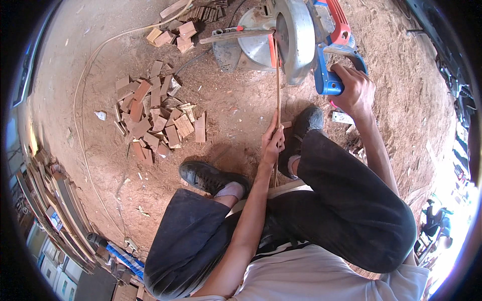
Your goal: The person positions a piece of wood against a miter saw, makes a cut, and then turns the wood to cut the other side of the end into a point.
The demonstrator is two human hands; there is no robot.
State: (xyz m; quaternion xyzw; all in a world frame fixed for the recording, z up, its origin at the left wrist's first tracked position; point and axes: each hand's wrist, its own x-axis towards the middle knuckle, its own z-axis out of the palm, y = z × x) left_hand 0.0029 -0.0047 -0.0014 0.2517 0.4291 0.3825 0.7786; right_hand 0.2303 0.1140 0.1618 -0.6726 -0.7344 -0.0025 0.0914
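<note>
Left hand (272, 143) closed round a long, thin brown wooden strip (278, 90) — strip runs forward from it to the grey metal circular-blade saw (304, 45). Right hand (356, 93) wrapped on the saw's blue looped handle (328, 84) — right of the strip, apart from it.

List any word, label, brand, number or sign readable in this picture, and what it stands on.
No text can be read here.
Silver-grey curved metal blade guard: no legible lettering.
Blue plastic saw handle: none legible; the right hand partly covers it.
Thin brown wooden strip in the left hand: none visible.
Small blue-and-white patch by the boards at left: too blurred to tell.
</note>
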